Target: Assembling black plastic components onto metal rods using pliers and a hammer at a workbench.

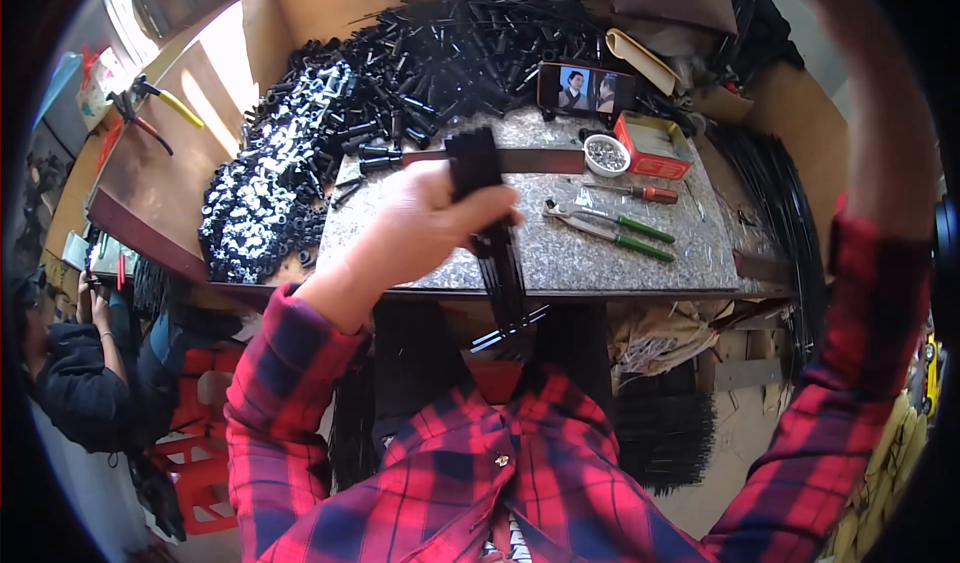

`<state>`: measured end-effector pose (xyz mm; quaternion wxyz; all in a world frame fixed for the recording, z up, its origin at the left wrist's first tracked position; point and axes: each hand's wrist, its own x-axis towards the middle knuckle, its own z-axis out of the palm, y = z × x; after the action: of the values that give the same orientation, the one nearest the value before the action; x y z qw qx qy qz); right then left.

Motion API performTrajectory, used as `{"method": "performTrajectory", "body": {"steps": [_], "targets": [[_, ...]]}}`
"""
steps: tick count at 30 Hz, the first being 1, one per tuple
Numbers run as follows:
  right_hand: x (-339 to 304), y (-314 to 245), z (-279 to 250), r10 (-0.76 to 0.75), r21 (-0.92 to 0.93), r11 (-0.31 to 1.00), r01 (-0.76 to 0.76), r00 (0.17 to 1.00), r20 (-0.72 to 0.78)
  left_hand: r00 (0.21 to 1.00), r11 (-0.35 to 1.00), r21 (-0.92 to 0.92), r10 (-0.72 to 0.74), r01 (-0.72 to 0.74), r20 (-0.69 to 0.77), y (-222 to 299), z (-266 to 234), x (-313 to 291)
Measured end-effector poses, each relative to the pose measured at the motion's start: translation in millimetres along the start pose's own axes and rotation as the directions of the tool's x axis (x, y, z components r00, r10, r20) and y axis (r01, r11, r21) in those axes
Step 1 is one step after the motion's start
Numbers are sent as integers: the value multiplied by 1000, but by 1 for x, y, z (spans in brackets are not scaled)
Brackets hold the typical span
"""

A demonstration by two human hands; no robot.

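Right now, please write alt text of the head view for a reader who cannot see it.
The person's left hand grips a bundle of thin black rods above a speckled workbench. On the bench lie a heap of black plastic parts, green-handled pliers, a phone and a red box. The right arm, in a red plaid sleeve, rises out of view.

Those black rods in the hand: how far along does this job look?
Done: nothing finished shows clearly. In hand: the left hand grips a bundle of thin black rods over the metal bench. Left: a big heap of black plastic caps waits behind. The right hand is out of view.
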<state>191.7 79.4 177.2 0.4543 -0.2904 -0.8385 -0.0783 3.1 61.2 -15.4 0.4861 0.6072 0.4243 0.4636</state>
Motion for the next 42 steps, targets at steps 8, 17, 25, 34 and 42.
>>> {"method": "performTrajectory", "body": {"steps": [8,17,25,34,42], "targets": [[-227,-30,130,-72,529,-143,-836,542,837,744,752,-624,-289,-213,-602,-107,0,-64],[-242,-36,210,414,650,-586,-484,512,753,652,648,-671,-340,-361,-678,-111,25,-79],[-207,0,191,633,726,-343,-596,424,647,814,530,-764,-214,-368,-540,-101,46,-83],[-100,81,98,547,652,237,-720,653,523,923,976,131,211,-177,-322,-90,36,-151],[-66,78,67,150,600,568,-564,787,598,912,653,751,361,-98,-194,-149,2,-148]]}}
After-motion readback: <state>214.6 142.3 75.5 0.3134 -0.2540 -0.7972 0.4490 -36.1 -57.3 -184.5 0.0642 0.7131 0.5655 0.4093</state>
